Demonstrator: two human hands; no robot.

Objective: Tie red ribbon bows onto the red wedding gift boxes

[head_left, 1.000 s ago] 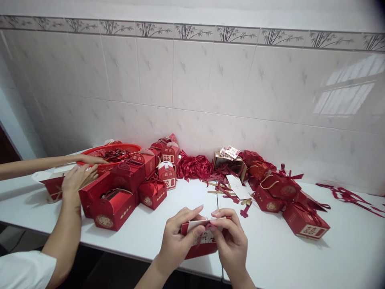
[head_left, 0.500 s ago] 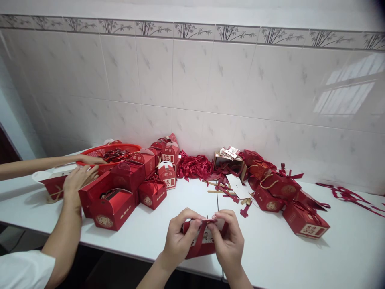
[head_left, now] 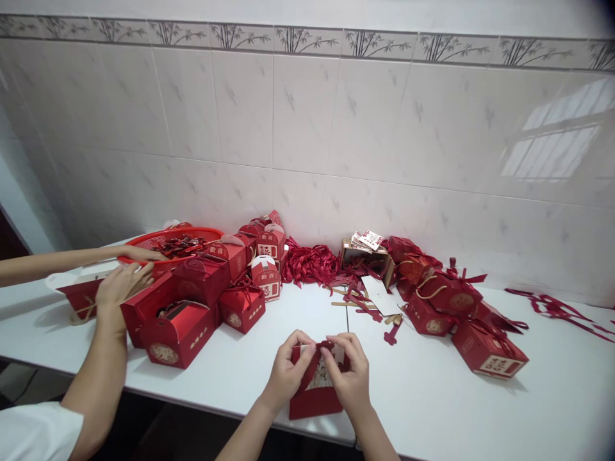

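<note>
A small red gift box [head_left: 314, 404] with a pale printed panel stands at the table's front edge between my hands. My left hand [head_left: 287, 371] is closed at its upper left, thumb and fingers pinching a dark red ribbon by the top. On the other side my right hand [head_left: 350, 371] is closed too, its thumb and fingertips pinching at the same ribbon [head_left: 327, 344]. Both sets of fingertips are close together and cover part of the box's top. The exact lie of the ribbon under them is hidden.
Red gift boxes [head_left: 180, 336] crowd the left, by a red basket [head_left: 216, 232] of small packets. A co-worker's hands [head_left: 120, 282] are there. Behind lie heaped red ribbons [head_left: 312, 264], a cardboard box [head_left: 387, 269] and loose tags [head_left: 393, 333]. More gift boxes [head_left: 490, 349] stand right.
My right hand has moved left, nearer my left hand. The gift box has tilted, showing more of its red lower side. The ribbon strip across its front no longer shows plainly.
</note>
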